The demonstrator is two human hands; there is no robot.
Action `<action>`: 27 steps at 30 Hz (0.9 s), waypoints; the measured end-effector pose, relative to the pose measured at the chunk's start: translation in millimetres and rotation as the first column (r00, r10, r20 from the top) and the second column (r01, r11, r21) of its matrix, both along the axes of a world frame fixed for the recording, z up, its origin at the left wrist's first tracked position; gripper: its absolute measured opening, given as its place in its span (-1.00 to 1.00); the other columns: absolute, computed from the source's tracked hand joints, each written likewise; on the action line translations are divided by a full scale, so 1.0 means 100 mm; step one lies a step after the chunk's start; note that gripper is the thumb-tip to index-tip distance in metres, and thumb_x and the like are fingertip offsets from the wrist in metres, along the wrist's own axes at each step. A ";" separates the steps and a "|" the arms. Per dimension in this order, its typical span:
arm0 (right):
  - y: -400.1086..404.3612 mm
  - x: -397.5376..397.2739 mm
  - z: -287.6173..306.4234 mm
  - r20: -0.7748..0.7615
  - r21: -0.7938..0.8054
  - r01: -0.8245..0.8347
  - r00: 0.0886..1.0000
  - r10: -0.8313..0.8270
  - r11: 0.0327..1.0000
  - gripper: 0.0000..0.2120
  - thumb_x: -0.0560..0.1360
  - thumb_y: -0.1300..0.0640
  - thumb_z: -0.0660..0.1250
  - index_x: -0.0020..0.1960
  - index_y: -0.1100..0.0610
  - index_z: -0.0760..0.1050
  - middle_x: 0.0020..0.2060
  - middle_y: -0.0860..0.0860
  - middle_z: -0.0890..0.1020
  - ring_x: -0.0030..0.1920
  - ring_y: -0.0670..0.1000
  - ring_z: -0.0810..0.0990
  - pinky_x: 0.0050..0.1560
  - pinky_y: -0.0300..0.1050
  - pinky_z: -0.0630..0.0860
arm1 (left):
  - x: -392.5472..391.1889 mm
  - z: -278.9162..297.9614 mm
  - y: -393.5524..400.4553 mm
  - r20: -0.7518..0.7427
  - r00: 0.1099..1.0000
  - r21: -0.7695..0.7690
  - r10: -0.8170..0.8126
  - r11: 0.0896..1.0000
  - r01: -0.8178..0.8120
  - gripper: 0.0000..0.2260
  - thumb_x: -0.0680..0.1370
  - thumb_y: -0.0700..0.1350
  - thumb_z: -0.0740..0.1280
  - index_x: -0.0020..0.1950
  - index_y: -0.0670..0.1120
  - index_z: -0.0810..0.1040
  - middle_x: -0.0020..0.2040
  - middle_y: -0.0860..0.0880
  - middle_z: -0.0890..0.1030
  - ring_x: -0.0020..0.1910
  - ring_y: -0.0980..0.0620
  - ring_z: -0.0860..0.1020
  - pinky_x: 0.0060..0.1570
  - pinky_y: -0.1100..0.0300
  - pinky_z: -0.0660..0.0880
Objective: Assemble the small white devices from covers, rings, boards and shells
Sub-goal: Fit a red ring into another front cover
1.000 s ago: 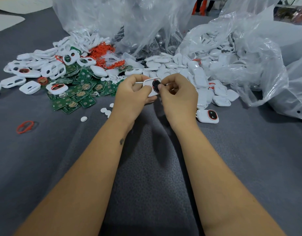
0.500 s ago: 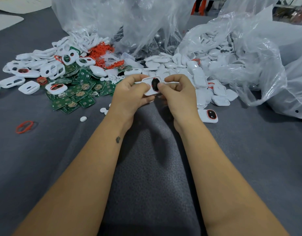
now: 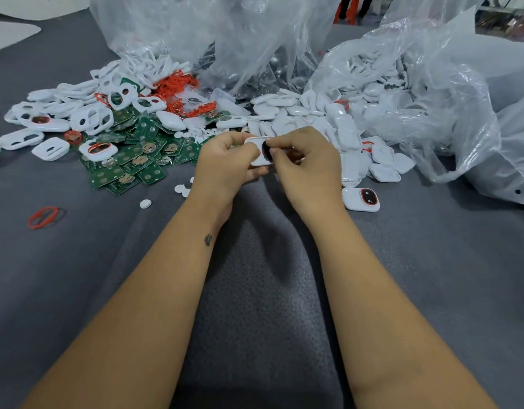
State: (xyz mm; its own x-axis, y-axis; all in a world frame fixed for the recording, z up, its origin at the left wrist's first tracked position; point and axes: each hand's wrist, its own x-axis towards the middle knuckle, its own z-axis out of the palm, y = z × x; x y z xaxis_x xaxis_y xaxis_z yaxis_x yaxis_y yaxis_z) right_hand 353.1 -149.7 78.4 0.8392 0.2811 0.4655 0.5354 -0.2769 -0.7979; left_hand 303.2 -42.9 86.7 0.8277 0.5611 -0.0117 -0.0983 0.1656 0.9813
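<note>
A small white cover [image 3: 259, 152] with a dark oval opening sits raised above the grey cloth [image 3: 254, 305], held between both hands at the middle of the view. The left hand [image 3: 225, 163] grips its left end, fingers curled behind it and the thumb across the front. The right hand [image 3: 306, 163] pinches at the right edge of the dark opening with thumb and forefinger, where a trace of red shows; whether that red is a ring being seated cannot be told. Just right of the right wrist, one finished device [image 3: 361, 199] lies flat on the cloth, white with a red-rimmed dark window facing up. Beyond the hands a heap of plain white shells [image 3: 328, 125] spreads rightward into a crumpled clear plastic bag [image 3: 431, 93]. To the left of the hands lies a pile of green boards [image 3: 136, 160], several showing round metal contacts. Farther left and behind them are white covers with cut-out openings [image 3: 51, 149], a few already carrying red rings. A tangle of orange-red rings [image 3: 178, 84] sits at the back near a second clear bag [image 3: 225, 33]. Small white round discs [image 3: 145, 203] are scattered near the left wrist, and a single red ring [image 3: 43, 216] lies alone on the cloth at the far left.
</note>
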 end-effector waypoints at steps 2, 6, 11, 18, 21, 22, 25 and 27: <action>-0.02 -0.01 -0.01 -0.003 -0.021 -0.053 0.999 0.053 0.998 -0.71 0.42 0.32 0.27 -0.02 0.07 0.68 -0.14 -0.19 0.52 -0.09 -0.26 0.51 -0.02 -0.41 0.41 | 0.00 0.01 0.00 0.003 1.000 -0.043 0.010 0.999 -0.010 -0.84 0.52 -0.38 0.22 -0.04 -0.22 0.57 -0.14 -0.13 0.66 -0.29 0.09 0.64 -0.31 0.32 0.55; -0.04 -0.04 0.00 -0.025 -0.111 -0.130 0.991 0.128 0.985 -0.60 0.40 0.41 0.22 0.11 0.13 0.65 0.07 -0.10 0.50 0.01 -0.30 0.42 0.02 -0.53 0.32 | 0.00 0.00 0.04 -0.002 0.999 -0.099 0.052 0.994 -0.052 -0.82 0.51 -0.40 0.20 -0.17 -0.19 0.54 -0.26 -0.11 0.64 -0.34 0.00 0.61 -0.44 0.36 0.47; -0.05 -0.04 0.00 -0.095 -0.121 -0.159 0.984 0.148 0.980 -0.56 0.42 0.49 0.21 0.15 0.14 0.63 0.15 -0.04 0.50 0.14 -0.16 0.45 0.23 -0.33 0.38 | 0.01 -0.03 0.07 -0.017 0.999 -0.113 0.046 0.992 -0.048 -0.86 0.49 -0.42 0.19 -0.13 -0.26 0.52 -0.14 -0.23 0.61 -0.43 0.03 0.62 -0.43 0.35 0.48; -0.04 -0.01 -0.03 -0.152 -0.074 -0.154 0.978 0.141 0.985 -0.58 0.35 0.54 0.25 0.03 0.16 0.63 0.00 -0.08 0.53 0.05 -0.13 0.51 0.13 -0.43 0.40 | 0.00 -0.05 0.06 -0.027 0.997 0.027 0.071 0.997 -0.071 -0.78 0.46 -0.42 0.21 -0.28 -0.15 0.51 -0.42 -0.02 0.54 -0.45 0.08 0.41 -0.51 0.33 0.30; -0.02 0.00 -0.04 -0.115 -0.085 -0.155 0.983 0.145 0.984 -0.66 0.38 0.48 0.30 0.03 0.17 0.63 0.04 -0.05 0.52 0.05 -0.10 0.52 0.16 -0.35 0.43 | -0.01 -0.04 0.05 -0.032 0.998 0.025 0.062 0.998 -0.061 -0.79 0.47 -0.41 0.21 -0.28 -0.15 0.49 -0.35 -0.12 0.52 -0.34 -0.04 0.44 -0.52 0.33 0.28; -0.02 -0.01 -0.04 -0.099 -0.088 -0.152 0.985 0.143 0.984 -0.72 0.41 0.44 0.33 0.02 0.17 0.64 0.07 -0.05 0.51 0.07 -0.10 0.53 0.17 -0.32 0.44 | -0.01 -0.03 0.04 -0.035 0.998 0.016 0.058 0.998 -0.057 -0.79 0.47 -0.41 0.20 -0.27 -0.16 0.48 -0.32 -0.15 0.52 -0.33 -0.06 0.47 -0.53 0.33 0.29; -0.01 0.00 -0.05 -0.022 -0.166 -0.125 0.992 0.123 0.978 -0.80 0.46 0.34 0.37 0.00 0.14 0.66 0.22 0.01 0.47 0.16 -0.03 0.52 0.19 -0.17 0.45 | -0.02 0.00 0.03 -0.021 0.999 -0.038 0.034 0.999 -0.035 -0.80 0.47 -0.44 0.17 -0.27 -0.20 0.44 -0.29 -0.19 0.53 -0.44 -0.02 0.57 -0.54 0.34 0.34; -0.01 0.00 -0.05 0.055 -0.219 -0.100 0.992 0.114 0.971 -0.79 0.47 0.34 0.34 0.01 0.13 0.67 0.28 0.05 0.46 0.19 0.04 0.51 0.16 -0.02 0.47 | -0.03 0.02 0.02 -0.013 1.000 -0.085 0.018 0.996 -0.019 -0.81 0.47 -0.45 0.16 -0.25 -0.23 0.44 -0.23 -0.23 0.54 -0.46 0.02 0.58 -0.46 0.30 0.43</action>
